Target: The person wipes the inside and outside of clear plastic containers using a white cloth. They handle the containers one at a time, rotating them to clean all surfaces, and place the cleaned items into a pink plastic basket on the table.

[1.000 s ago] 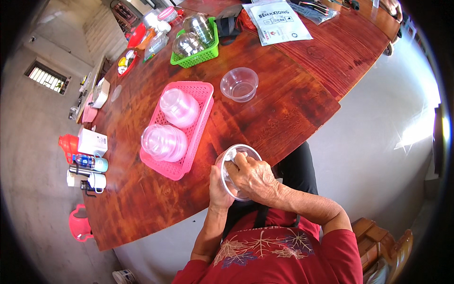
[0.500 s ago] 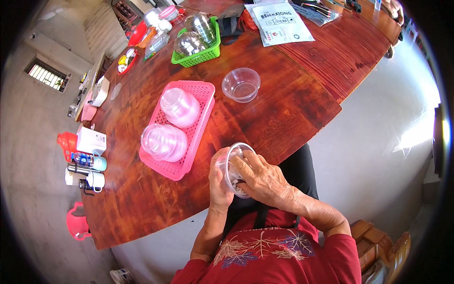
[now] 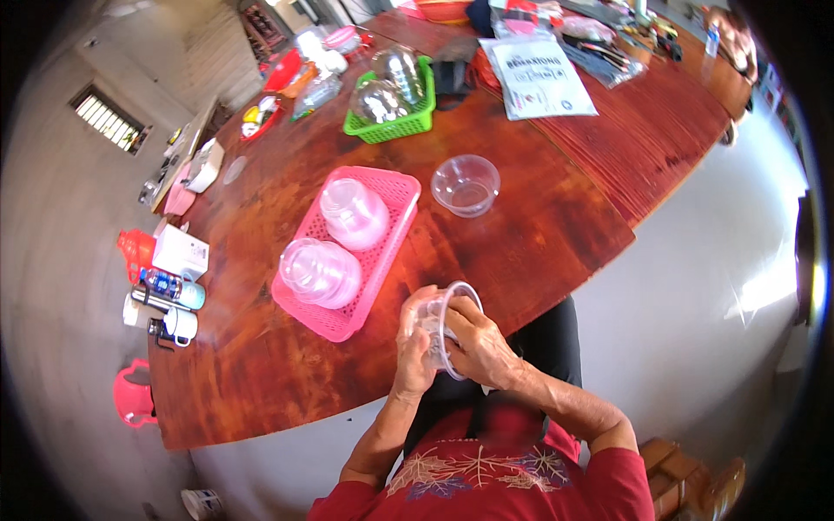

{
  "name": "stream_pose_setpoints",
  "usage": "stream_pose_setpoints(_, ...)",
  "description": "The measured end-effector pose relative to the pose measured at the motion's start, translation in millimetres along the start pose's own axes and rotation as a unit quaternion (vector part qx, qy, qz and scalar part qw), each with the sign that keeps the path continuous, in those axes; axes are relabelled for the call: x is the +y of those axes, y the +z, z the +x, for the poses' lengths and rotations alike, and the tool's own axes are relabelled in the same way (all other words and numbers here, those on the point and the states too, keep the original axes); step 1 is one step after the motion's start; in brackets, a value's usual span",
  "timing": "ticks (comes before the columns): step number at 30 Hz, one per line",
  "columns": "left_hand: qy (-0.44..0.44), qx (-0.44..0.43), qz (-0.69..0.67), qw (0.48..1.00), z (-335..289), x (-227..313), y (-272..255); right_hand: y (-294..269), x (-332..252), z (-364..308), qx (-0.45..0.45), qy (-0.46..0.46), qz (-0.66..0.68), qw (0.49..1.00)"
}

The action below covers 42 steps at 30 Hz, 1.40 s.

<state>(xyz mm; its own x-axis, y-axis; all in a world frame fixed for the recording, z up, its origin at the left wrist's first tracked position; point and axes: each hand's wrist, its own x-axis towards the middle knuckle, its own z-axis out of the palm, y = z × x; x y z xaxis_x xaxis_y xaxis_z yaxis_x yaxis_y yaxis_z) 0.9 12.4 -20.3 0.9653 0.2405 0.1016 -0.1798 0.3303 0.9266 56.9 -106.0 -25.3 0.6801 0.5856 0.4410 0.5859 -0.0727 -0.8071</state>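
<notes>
In front of my body, my left hand [image 3: 415, 347] is wrapped round the outside of a clear plastic bowl [image 3: 440, 334]. The bowl is tipped on its side, its mouth facing right. My right hand [image 3: 482, 347] reaches into that mouth with curled fingers. The fingertips are mostly hidden behind the rim, and I cannot make out what they press or hold. Beyond my hands, a pink mesh basket [image 3: 393, 227] carries two stacks of clear plastic bowls [image 3: 323, 274], lying tilted. A single clear bowl [image 3: 466, 186] stands upright on the table to the right of the basket.
The reddish wooden table [image 3: 556, 217] ends close to my body. A green basket [image 3: 391, 130] with shiny clear domed items stands farther back, near a white package [image 3: 539, 78]. Cups and bottles [image 3: 169, 304] crowd the left edge. Another person [image 3: 734, 43] is at the far right.
The bowl has turned so its mouth faces more to the right, and my right fingers have shifted within it. The whole view has tilted slightly; the things on the table stay put.
</notes>
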Motion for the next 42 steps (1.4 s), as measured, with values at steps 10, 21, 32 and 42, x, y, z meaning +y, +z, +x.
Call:
stream_pose_setpoints(10, -0.142, -0.137, -0.18, 0.964, 3.7, -1.4, -15.3, -37.0, -19.2, 10.6, -0.245, -0.02, 0.183, 0.952)
stream_pose_setpoints(21, -0.058, -0.062, -0.1, 0.991, -0.5, 4.4, -8.0, -21.3, -25.0, 6.7, -0.08, -0.118, -0.296, 0.944)
stream_pose_setpoints(32, -0.046, -0.079, -0.131, 0.987, 8.4, -5.5, -25.2, -42.0, -25.2, -20.6, -0.192, -0.008, 0.111, 0.975)
stream_pose_setpoints(42, -0.094, -0.075, -0.191, 0.974, 7.4, -7.6, -10.6, -76.0, 9.0, -21.3, 0.126, 0.111, -0.034, 0.985)
